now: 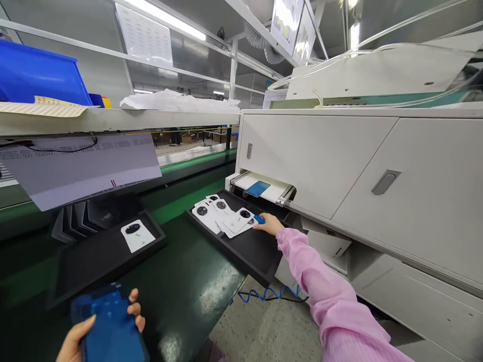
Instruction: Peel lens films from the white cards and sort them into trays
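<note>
My left hand (pixel 77 334), at the lower left, is closed around blue, glossy, phone-sized panels (pixel 113 327), probably a small stack. Reaching out over the right black tray (pixel 252 249), my right hand (pixel 269 224) has its fingers pinched at a blue panel (pixel 259 219), which is partly hidden by the hand and the cards beside it. Against that panel lies a loose pile of white phone-back-shaped cards (pixel 226 216), each with a round dark camera print. One more white card (pixel 138 235) rests in the left black tray (pixel 101 256).
Behind the right tray, a short conveyor belt (pixel 277 187) comes out of a white machine cabinet (pixel 313 156), carrying a blue panel (pixel 258 188). A monitor (pixel 83 166) hangs under the shelf (pixel 181 118) at left. A blue bin (pixel 41 73) stands above. Coiled blue hose (pixel 264 294) hangs below.
</note>
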Available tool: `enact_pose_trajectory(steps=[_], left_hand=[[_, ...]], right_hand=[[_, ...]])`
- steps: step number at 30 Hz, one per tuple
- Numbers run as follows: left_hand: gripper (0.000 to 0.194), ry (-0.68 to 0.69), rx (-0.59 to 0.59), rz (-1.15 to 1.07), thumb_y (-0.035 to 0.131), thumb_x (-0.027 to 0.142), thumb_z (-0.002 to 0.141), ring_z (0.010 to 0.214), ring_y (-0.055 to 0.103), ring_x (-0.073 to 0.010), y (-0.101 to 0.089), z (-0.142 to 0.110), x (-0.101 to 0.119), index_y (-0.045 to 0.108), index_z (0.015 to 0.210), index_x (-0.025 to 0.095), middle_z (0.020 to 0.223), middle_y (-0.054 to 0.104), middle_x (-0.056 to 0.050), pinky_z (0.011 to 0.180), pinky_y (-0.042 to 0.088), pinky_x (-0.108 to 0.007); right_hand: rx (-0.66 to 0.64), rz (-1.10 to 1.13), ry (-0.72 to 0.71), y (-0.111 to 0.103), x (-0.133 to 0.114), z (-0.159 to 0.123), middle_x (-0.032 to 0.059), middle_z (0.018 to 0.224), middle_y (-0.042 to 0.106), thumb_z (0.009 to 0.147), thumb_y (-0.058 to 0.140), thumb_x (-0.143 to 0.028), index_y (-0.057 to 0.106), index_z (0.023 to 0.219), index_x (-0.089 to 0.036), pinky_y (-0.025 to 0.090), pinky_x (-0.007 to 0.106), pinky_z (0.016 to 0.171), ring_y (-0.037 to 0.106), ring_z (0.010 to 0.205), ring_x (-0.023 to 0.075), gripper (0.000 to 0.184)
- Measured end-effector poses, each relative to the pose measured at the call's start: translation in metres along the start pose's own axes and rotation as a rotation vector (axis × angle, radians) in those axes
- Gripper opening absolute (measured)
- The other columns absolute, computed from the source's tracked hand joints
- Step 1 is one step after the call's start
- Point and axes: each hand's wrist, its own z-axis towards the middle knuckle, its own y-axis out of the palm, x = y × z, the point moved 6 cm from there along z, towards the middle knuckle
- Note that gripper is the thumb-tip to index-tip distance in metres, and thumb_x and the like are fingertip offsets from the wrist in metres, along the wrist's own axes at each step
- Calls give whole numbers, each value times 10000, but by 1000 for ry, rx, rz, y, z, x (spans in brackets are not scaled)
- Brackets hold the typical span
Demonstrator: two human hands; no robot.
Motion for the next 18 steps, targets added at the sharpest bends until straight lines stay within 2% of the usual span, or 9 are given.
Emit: enact_pose_trajectory(steps=[2, 4, 5, 8, 11, 15, 18], left_hand=[[480, -243, -28, -209, 590, 243, 640, 713, 651, -242, 5, -5, -24, 580, 1117, 187, 801, 641, -70, 595, 552, -380], [448, -306, -67, -288, 585, 235, 664, 685, 635, -219, 13, -8, -34, 557, 1105, 155, 780, 605, -66, 611, 544, -371], [427, -321, -82, -324, 585, 238, 669, 670, 627, -210, 16, -8, -37, 556, 1085, 147, 768, 589, -61, 613, 541, -367], [420, -336, -91, -369, 579, 229, 679, 677, 624, -209, 18, -3, -41, 541, 1088, 140, 784, 573, -60, 640, 539, -372], [448, -341, -83, -380, 560, 218, 702, 716, 632, -225, 13, 2, -45, 512, 1139, 135, 823, 578, -76, 678, 537, -392], [457, -345, -59, -413, 518, 209, 735, 740, 630, -224, 6, 5, -52, 477, 1180, 113, 865, 584, -107, 698, 531, -400], [476, -336, -70, -429, 497, 204, 746, 754, 624, -222, 4, 6, -53, 456, 1207, 91, 885, 591, -123, 723, 521, -408]], right_hand=[[-15, -140, -100, 13, 1, 10, 126, 1271, 494, 702, 719, -278, 524, 1168, -150, 348, 493, 993, 456, 1182, 286, 521], [-51, -250, -241, 37, -10, 13, 155, 1340, 437, 597, 782, -249, 479, 1242, -149, 285, 473, 1049, 364, 1268, 317, 719], [-72, -297, -313, 49, -17, 13, 158, 1362, 416, 591, 780, -248, 458, 1269, -150, 262, 458, 1067, 328, 1296, 315, 757], [-116, -410, -477, 81, -36, 14, 154, 1381, 399, 682, 702, -248, 415, 1310, -146, 228, 441, 1089, 289, 1325, 298, 698], [-109, -486, -540, 99, -46, 21, 160, 1351, 427, 765, 626, -191, 423, 1299, -137, 296, 445, 1051, 363, 1279, 288, 573], [-30, -519, -533, 104, -50, 33, 99, 1232, 520, 870, 538, -281, 503, 1191, -159, 443, 454, 913, 526, 1099, 233, 345], [59, -489, -517, 93, -52, 38, 74, 1136, 572, 880, 528, -312, 542, 1119, -154, 495, 408, 837, 583, 982, 191, 287]])
